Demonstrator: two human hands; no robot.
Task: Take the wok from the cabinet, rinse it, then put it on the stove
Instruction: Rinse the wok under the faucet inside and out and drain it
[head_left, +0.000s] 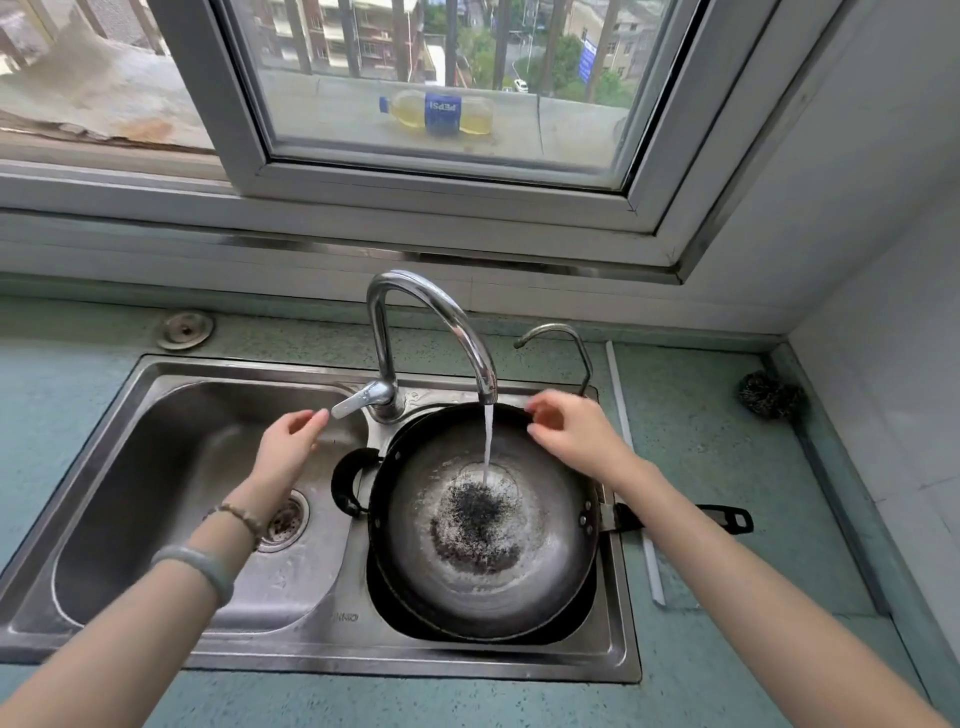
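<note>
We see the wok (519, 561) sitting in the right basin of the steel double sink (332, 644), directly under the tall curved faucet (415, 296); a thin stream of water (488, 436) falls into its middle, just above a dark speckled patch on the grey metal; its black loop handle (343, 483) lies over the divider between the basins, and its long handle (717, 519) sticks out to the right over the green counter (727, 467). Our left hand (285, 447) hovers over the left basin with fingers relaxed and slightly spread, the tips just beside the end of the faucet lever (353, 402); we cannot tell whether they touch it. Our right hand (571, 436) is at the wok's far rim, fingers curled, thumb and forefinger pinching the rim, though blur softens the contact. A pale bangle (200, 566) and a bead bracelet (241, 517) ring the left wrist; the drain strainer (285, 519) shows in the left basin; a thin second tap (558, 332) stands behind the wok; a steel scrubber (771, 395) rests on the counter by the wall; a bottle (441, 111) of yellow liquid lies on the ledge outside the window.
</note>
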